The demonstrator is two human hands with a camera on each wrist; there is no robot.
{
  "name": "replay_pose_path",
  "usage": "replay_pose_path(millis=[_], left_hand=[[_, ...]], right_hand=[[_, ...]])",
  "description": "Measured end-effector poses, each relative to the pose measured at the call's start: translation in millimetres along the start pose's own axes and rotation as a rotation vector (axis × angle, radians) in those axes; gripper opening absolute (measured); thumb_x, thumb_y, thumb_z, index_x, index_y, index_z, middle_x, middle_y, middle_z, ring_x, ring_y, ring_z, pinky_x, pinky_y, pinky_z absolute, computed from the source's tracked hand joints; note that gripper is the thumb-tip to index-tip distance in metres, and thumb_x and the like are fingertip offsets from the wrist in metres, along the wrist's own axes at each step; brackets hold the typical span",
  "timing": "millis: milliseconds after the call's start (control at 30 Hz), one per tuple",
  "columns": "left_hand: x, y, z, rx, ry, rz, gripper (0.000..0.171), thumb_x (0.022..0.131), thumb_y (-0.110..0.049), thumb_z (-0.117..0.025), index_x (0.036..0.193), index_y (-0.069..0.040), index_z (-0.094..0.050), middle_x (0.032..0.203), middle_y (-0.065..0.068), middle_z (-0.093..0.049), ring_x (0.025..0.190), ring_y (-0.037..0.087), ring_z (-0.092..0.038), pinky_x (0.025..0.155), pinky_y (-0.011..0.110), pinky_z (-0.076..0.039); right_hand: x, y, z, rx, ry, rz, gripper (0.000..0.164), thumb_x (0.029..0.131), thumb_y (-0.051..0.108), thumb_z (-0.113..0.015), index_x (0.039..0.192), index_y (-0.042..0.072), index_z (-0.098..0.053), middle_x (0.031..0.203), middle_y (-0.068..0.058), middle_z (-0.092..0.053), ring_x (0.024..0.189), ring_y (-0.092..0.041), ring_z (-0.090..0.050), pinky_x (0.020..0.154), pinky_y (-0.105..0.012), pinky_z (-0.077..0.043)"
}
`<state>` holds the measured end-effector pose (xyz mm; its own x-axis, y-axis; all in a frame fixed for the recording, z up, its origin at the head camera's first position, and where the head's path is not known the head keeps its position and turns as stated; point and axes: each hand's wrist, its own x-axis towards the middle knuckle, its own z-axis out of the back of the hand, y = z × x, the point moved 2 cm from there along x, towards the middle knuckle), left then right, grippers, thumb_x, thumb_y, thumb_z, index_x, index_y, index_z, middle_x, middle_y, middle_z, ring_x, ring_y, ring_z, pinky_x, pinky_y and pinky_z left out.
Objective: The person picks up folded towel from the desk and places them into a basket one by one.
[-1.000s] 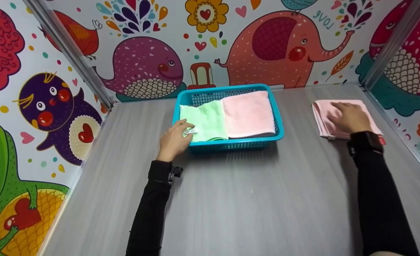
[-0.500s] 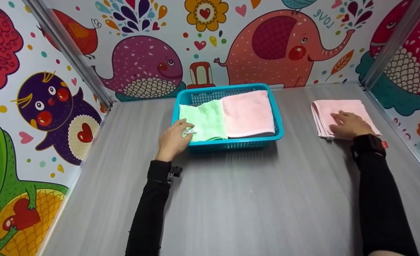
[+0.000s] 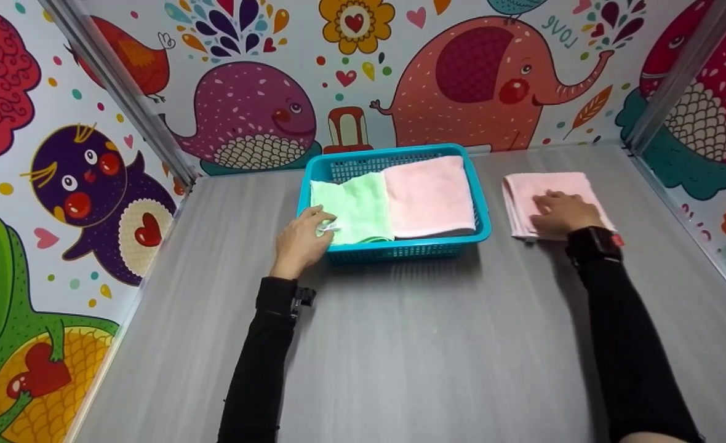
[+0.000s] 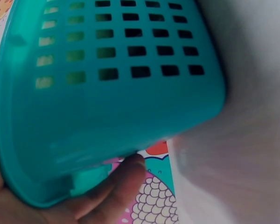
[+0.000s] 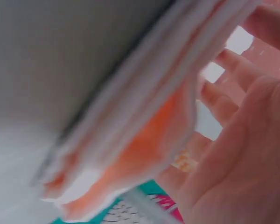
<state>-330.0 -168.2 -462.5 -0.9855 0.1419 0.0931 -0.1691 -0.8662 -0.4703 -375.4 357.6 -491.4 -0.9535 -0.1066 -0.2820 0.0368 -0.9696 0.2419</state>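
My left hand (image 3: 301, 243) grips the left front corner of a teal plastic basket (image 3: 424, 242). Its fingers curl around the rim in the left wrist view, close to the perforated basket wall (image 4: 107, 102). Inside the basket lie a folded green towel (image 3: 360, 206) on the left and a folded pink towel (image 3: 429, 197) on the right. To the basket's right, another folded pink towel (image 3: 550, 183) lies flat on the table. My right hand (image 3: 566, 215) rests on top of it with fingers fairly straight. The layered edge of that towel (image 5: 135, 135) fills the right wrist view.
A grey table (image 3: 424, 344) bears everything. Behind it rises a wall with a printed elephant (image 3: 467, 92) and whale (image 3: 255, 117). Side panels with cartoon animals close in the left and right, with a metal post (image 3: 117, 92) at the left corner.
The loose pink towel has slid left across the table, toward the basket, under my right hand. My left hand and the basket have stayed in place.
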Motion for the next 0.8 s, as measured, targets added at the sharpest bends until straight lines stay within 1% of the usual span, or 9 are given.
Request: replay_pose_path(millis=[133, 233, 333, 500, 533, 600, 700, 767, 800], left_hand=[[0.1, -0.3, -1.7, -0.004, 0.012, -0.002, 0.039, 0.099, -0.030, -0.055, 0.135, -0.025, -0.070, 0.159, 0.001, -0.049, 0.137, 0.036, -0.055, 0.097, 0.053, -0.049], [0.5, -0.4, -1.4, 0.000, 0.011, -0.001, 0.039, 0.099, -0.029, -0.055, 0.135, -0.025, -0.070, 0.159, 0.001, -0.049, 0.137, 0.036, -0.054, 0.098, 0.054, -0.049], [0.6, -0.6, -0.6, -0.001, 0.008, 0.002, 0.040, 0.099, -0.028, -0.054, 0.135, -0.025, -0.070, 0.159, 0.001, -0.049, 0.137, 0.036, -0.055, 0.097, 0.054, -0.049], [0.8, 0.8, 0.1, -0.002, 0.014, 0.004, 0.040, 0.099, -0.029, -0.054, 0.135, -0.025, -0.069, 0.160, 0.001, -0.048, 0.137, 0.036, -0.054, 0.098, 0.055, -0.048], [1.0, 1.3, 0.3, 0.002, 0.014, 0.002, 0.040, 0.099, -0.029, -0.053, 0.136, -0.025, -0.069, 0.160, 0.001, -0.048, 0.137, 0.036, -0.054, 0.097, 0.055, -0.049], [0.5, 1.4, 0.0, 0.002, 0.017, -0.002, 0.040, 0.099, -0.029, -0.053, 0.136, -0.026, -0.069, 0.160, 0.001, -0.048, 0.131, 0.036, -0.058, 0.089, 0.050, -0.049], [-0.3, 1.5, 0.1, 0.005, 0.011, -0.010, 0.041, 0.099, -0.027, -0.052, 0.136, -0.026, -0.069, 0.160, 0.002, -0.048, 0.125, 0.035, -0.061, 0.077, 0.043, -0.043], [-0.8, 1.9, 0.2, 0.004, 0.006, -0.013, 0.041, 0.099, -0.026, -0.052, 0.136, -0.025, -0.070, 0.159, 0.002, -0.049, 0.124, 0.035, -0.062, 0.073, 0.040, -0.039], [-0.9, 2.0, 0.1, 0.006, 0.005, -0.015, 0.041, 0.099, -0.027, -0.052, 0.135, -0.025, -0.070, 0.159, 0.002, -0.049, 0.128, 0.035, -0.061, 0.074, 0.039, -0.039]], right_hand=[[7, 27, -4, -0.021, -0.008, -0.018, 0.072, 0.102, 0.046, -0.052, 0.161, 0.008, -0.035, 0.165, -0.029, -0.027, 0.143, -0.062, -0.025, 0.113, -0.076, -0.025], [11, 42, -6, -0.036, -0.025, -0.010, 0.071, 0.101, 0.046, -0.054, 0.160, 0.010, -0.038, 0.164, -0.028, -0.031, 0.143, -0.060, -0.028, 0.113, -0.075, -0.027], [12, 49, -7, -0.035, -0.046, -0.014, 0.071, 0.100, 0.047, -0.056, 0.159, 0.011, -0.041, 0.163, -0.028, -0.034, 0.142, -0.059, -0.030, 0.113, -0.074, -0.029], [11, 51, -8, -0.040, -0.074, -0.007, 0.069, 0.098, 0.045, -0.059, 0.157, 0.011, -0.044, 0.159, -0.029, -0.038, 0.136, -0.058, -0.035, 0.110, -0.074, -0.032], [10, 52, -8, -0.044, -0.079, -0.003, 0.069, 0.098, 0.045, -0.059, 0.156, 0.010, -0.045, 0.158, -0.029, -0.039, 0.134, -0.057, -0.037, 0.109, -0.074, -0.034], [7, 52, -9, -0.065, -0.092, 0.010, 0.068, 0.097, 0.044, -0.061, 0.154, 0.008, -0.048, 0.154, -0.030, -0.043, 0.129, -0.056, -0.041, 0.106, -0.072, -0.038], [0, 56, -9, -0.107, -0.108, 0.038, 0.066, 0.096, 0.043, -0.064, 0.149, 0.005, -0.053, 0.144, -0.031, -0.051, 0.118, -0.054, -0.049, 0.099, -0.069, -0.046], [-6, 58, -10, -0.139, -0.112, 0.061, 0.062, 0.095, 0.042, -0.066, 0.144, 0.004, -0.057, 0.138, -0.031, -0.055, 0.111, -0.051, -0.053, 0.094, -0.067, -0.049], [-10, 60, -11, -0.148, -0.110, 0.068, 0.060, 0.095, 0.042, -0.068, 0.141, 0.004, -0.059, 0.136, -0.030, -0.057, 0.108, -0.049, -0.054, 0.092, -0.066, -0.049]])
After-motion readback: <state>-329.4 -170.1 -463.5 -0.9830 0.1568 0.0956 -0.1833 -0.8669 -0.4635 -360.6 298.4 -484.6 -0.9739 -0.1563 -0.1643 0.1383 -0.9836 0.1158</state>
